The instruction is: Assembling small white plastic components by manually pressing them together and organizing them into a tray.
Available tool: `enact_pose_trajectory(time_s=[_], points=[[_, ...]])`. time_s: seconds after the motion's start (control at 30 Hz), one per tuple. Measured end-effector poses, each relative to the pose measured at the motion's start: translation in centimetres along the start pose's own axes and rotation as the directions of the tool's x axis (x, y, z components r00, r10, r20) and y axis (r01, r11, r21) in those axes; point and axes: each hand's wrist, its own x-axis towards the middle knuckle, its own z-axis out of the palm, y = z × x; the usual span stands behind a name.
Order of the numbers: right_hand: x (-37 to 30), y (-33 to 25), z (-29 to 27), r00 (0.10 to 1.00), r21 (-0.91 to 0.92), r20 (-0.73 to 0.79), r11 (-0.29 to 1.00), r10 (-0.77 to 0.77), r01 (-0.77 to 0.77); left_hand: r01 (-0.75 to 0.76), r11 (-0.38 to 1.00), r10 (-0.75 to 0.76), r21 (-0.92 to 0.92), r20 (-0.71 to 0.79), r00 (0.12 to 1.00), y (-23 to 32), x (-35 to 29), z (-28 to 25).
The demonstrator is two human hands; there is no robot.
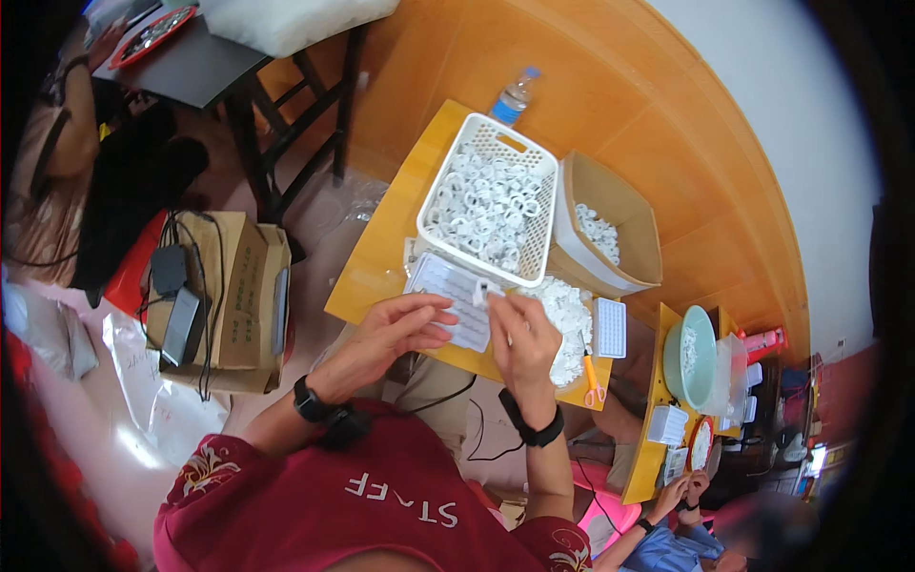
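My right hand (526,345) pinches a small white plastic piece (482,289) with a dark spot on it, held just over a white gridded tray (440,276). To the left, my left hand (398,329) hovers by the tray's near edge, its fingers stretched and apart with nothing visible in them. Beyond the tray stands a white perforated basket (550,195) full of small white ring-shaped parts (484,205). A heap of small white pieces (564,319) lies right of my right hand, beside scissors with orange handles (591,377).
A cardboard box (629,238) with more white parts stands right of the basket. Another gridded tray (610,329) lies by the heap. A bottle (515,95) stands behind the basket. Left of the table (367,272) are a carton (229,305) with cables. At right, another person's hands (681,496) work.
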Motion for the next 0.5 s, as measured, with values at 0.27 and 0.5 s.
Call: enact_pose_trajectory(time_s=[0.27, 0.5], points=[[-3.2, -2.2, 0.1, 0.982, -0.090, 0.016, 0.978, -0.189, 0.190, 0.081, 0.974, -0.029, -0.213, 0.235, 0.972, -1.9, 1.0, 0.2], [-3.8, -2.1, 0.2, 0.973, -0.066, 0.060, 0.972, -0.222, 0.226, 0.094, 0.962, -0.037, -0.257, 0.217, 0.976, -2.1, 0.9, -0.1]])
